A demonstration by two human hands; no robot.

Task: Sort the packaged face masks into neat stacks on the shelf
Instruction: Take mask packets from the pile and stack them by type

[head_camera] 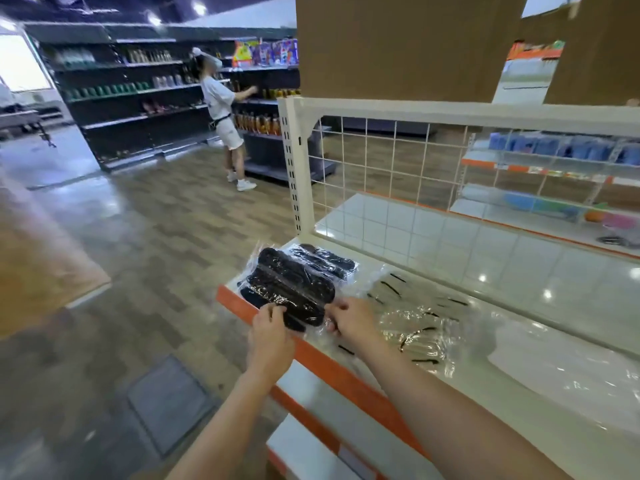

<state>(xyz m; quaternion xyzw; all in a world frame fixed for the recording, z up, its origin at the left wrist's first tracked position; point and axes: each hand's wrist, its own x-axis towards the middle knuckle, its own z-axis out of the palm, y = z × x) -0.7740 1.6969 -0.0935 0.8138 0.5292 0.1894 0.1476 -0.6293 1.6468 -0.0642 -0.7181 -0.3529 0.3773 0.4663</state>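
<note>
The white shelf with its orange front edge carried a stack of black packaged masks at its left end, and clear-wrapped packs sprawled just beside them.

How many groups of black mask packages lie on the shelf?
2. One stack sits at the shelf's front left corner, held by both hands; a second lies just behind it. Packs underneath may be hidden.

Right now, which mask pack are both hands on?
The top black mask pack at the shelf's left front corner: left hand and right hand pinch its near edge. The white-mask packs lie untouched to its right.
</note>
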